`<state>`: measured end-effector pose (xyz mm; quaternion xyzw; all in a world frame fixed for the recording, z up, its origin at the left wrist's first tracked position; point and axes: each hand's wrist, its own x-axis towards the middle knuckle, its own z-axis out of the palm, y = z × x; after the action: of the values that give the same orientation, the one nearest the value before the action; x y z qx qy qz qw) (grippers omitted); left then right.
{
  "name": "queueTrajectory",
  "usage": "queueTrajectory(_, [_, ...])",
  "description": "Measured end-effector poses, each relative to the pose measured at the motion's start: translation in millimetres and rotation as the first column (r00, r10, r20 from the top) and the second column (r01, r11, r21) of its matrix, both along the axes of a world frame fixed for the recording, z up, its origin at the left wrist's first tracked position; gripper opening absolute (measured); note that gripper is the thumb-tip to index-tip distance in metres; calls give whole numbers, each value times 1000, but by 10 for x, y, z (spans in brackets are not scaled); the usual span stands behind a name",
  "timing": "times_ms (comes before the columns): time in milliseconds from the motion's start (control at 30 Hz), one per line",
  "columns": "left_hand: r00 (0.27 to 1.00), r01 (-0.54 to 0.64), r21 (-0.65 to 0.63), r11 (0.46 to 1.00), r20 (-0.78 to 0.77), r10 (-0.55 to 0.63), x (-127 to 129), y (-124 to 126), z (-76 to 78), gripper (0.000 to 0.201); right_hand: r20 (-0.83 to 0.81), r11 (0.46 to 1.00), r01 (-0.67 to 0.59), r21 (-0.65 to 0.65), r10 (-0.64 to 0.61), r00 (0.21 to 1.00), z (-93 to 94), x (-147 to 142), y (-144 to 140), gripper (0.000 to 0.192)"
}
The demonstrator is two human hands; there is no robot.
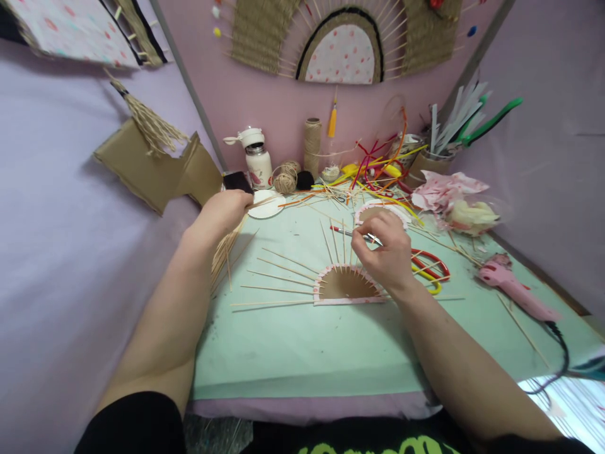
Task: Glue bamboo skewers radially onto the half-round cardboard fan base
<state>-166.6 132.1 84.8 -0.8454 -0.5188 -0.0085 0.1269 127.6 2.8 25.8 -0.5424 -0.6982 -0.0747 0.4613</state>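
My left hand is at the back left of the table with its fingers bent in. It is over the upper end of a bundle of thin bamboo sticks and beside a white disc; its fingertips are mostly hidden. A cardboard half-circle with a pink-and-white cloth rim lies in front of me, sticks fanning out from its curved edge. Above its right side, my right hand is closed in a pinch; I cannot make out what is in it. A red-ended pen-like tool lies partly behind that hand.
Scissors with red and yellow handles lie right of the half-circle. A pink glue gun with a cable rests farther right. Behind stand a white bottle, twine balls, coloured pipe cleaners and a tool-filled pot.
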Motion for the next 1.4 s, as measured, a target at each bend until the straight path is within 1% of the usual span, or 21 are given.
queueTrajectory(100, [1000,-3,22,1000,23,2,-60,16,14,23,156,993,-48,-110,65,986,-16,-52,-30,20])
queueTrajectory(200, [999,-5,24,1000,39,4,-81,17,22,23,302,961,-23,-274,109,947,-61,-135,-86,17])
queueTrajectory(267, [1000,-14,11,1000,27,14,-71,8,32,23,365,923,38,-384,114,924,-93,-184,-127,16])
queueTrajectory(333, [1000,-22,-3,1000,2,22,-53,-2,45,25,403,872,96,-480,122,907,-114,-221,-164,15])
queueTrajectory(433, [999,-32,-27,999,-25,31,-28,-13,63,28,436,813,140,-566,151,887,-119,-260,-198,17])
queueTrajectory(700, [999,-40,-55,998,-30,38,-29,24,36,29,464,747,163,-645,213,860,-98,-308,-214,23])
queueTrajectory(800, [999,-38,-57,998,-22,37,-33,42,13,27,458,732,162,-662,224,860,-97,-316,-219,24])
queueTrajectory(900, [999,-30,-50,998,-14,30,-36,53,-4,26,453,724,176,-667,205,868,-103,-324,-219,24])
queueTrajectory(1100, [1000,-16,-43,999,-7,16,-43,64,-26,25,438,718,168,-676,208,874,-121,-334,-224,24])
queueTrajectory(1233, [1000,-8,-31,999,3,8,-50,60,-29,25,420,724,158,-671,195,886,-95,-291,-230,25])
queueTrajectory(1333, [1000,2,-32,999,10,-2,-53,55,-25,27,409,745,180,-642,135,903,-72,-197,-209,24])
queueTrajectory(1400, [1000,3,-38,999,7,-3,-51,53,-22,28,398,777,181,-604,97,912,-73,-119,-183,20])
